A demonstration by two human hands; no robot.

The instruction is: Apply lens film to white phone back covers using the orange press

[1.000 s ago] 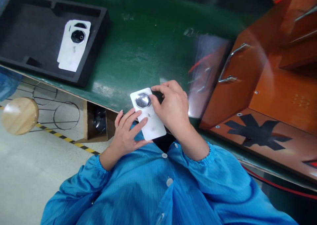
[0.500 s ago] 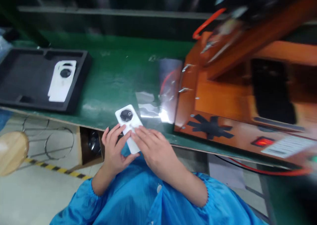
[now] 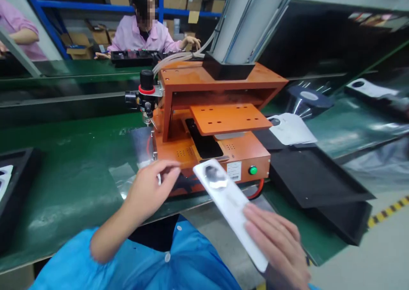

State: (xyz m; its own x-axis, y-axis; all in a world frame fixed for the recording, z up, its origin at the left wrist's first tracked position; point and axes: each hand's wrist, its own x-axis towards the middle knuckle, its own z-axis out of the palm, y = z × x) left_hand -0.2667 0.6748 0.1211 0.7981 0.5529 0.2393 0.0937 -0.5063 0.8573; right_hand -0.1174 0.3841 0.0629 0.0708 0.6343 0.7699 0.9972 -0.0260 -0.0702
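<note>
Two hands show before me: my left hand (image 3: 150, 190), fingers loose and holding nothing, hovers over the green bench (image 3: 73, 183) by the orange press (image 3: 211, 124); my right hand (image 3: 276, 243) grips a white phone cover (image 3: 230, 205), angled toward that press.

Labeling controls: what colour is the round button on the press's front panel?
Green; the button shows on the orange press in the head view.

From my feed: boxy orange metal press machine (image 3: 220, 111) on the green bench mat (image 3: 73, 175), flat black foam tray (image 3: 309, 175) right of it, 1 person in a pink coat (image 3: 143, 34) behind.
</note>
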